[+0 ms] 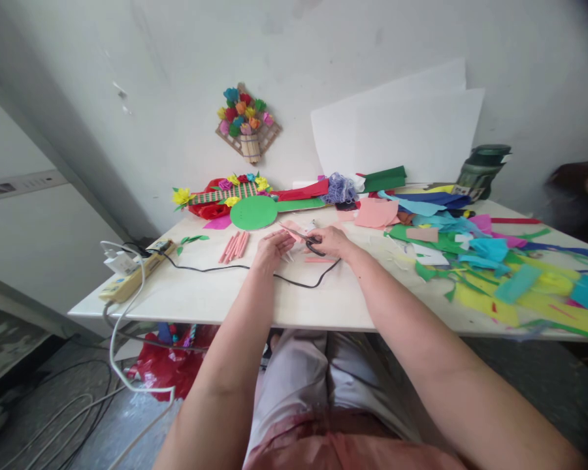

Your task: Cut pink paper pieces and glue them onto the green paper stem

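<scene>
My left hand [273, 247] holds a piece of pink paper [293, 230] above the white table [200, 294], fingers curled on it. Just to its right, my right hand [332, 242] grips black-handled scissors [310, 241] whose blades reach into the pink paper. A small pink strip [318, 260] lies on the table below my right hand. Several rolled pink paper sticks [235, 246] lie to the left of my left hand. A black cable [294, 279] runs across the table under both hands.
A green paper circle [253, 213] and paper flowers [225, 189] lie at the back. Coloured paper scraps [494, 261] cover the right side. A power strip [132, 274] sits at the left edge, a green jar [483, 170] at the back right, and white sheets [402, 130] lean on the wall.
</scene>
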Action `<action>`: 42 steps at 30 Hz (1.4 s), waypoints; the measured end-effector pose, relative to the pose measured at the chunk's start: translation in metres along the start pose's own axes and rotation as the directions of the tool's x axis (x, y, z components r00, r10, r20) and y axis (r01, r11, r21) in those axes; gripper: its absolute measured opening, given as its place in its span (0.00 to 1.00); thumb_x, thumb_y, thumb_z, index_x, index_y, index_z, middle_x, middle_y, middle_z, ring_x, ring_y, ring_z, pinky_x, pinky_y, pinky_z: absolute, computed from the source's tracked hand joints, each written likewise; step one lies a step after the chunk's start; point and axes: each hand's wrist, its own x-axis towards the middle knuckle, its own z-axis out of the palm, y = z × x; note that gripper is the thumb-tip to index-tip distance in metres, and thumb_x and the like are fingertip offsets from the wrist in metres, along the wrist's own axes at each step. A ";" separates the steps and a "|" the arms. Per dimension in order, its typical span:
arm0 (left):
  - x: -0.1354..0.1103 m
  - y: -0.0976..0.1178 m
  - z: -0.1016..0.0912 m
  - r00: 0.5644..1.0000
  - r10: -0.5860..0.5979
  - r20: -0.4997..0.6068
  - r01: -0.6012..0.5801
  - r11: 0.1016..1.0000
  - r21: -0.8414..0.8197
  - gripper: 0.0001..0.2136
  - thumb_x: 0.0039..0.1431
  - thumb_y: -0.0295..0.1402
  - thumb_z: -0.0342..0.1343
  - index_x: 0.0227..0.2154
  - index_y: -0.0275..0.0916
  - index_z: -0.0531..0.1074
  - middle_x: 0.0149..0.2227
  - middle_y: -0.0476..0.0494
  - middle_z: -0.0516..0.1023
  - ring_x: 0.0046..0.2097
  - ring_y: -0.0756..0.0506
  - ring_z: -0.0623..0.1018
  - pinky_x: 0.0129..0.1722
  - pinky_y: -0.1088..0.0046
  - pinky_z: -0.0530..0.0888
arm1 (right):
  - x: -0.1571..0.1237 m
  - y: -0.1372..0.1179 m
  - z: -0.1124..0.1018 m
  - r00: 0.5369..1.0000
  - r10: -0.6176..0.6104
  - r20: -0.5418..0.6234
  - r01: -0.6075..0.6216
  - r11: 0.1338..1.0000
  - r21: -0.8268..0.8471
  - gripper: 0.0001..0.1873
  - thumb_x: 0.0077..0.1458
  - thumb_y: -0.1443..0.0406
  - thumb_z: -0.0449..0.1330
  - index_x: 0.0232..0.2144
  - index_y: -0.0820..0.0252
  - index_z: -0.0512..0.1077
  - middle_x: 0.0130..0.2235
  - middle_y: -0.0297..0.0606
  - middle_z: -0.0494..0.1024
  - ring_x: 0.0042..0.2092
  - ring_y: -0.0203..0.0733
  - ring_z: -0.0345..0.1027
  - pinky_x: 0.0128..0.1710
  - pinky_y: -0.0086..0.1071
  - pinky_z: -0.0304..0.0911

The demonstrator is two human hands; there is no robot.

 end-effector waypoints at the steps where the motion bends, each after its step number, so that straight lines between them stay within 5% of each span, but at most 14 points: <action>1: 0.000 0.000 0.000 1.000 0.000 -0.004 0.000 1.000 0.002 0.06 0.43 0.23 0.59 0.28 0.31 0.73 0.27 0.42 0.78 0.29 0.48 0.78 0.35 0.72 0.75 | 0.000 0.000 0.000 1.000 0.001 0.001 -0.001 1.000 0.005 0.18 0.41 0.54 0.63 0.36 0.51 0.77 0.27 0.30 0.76 0.31 0.36 0.68 0.28 0.26 0.54; 42: -0.003 0.001 0.001 1.000 -0.007 0.028 0.006 0.999 0.035 0.07 0.42 0.25 0.62 0.28 0.32 0.73 0.26 0.42 0.78 0.28 0.48 0.78 0.33 0.72 0.75 | -0.001 -0.005 -0.002 1.000 0.005 0.023 -0.003 0.998 -0.070 0.17 0.45 0.54 0.61 0.39 0.49 0.76 0.31 0.30 0.78 0.34 0.39 0.70 0.30 0.28 0.58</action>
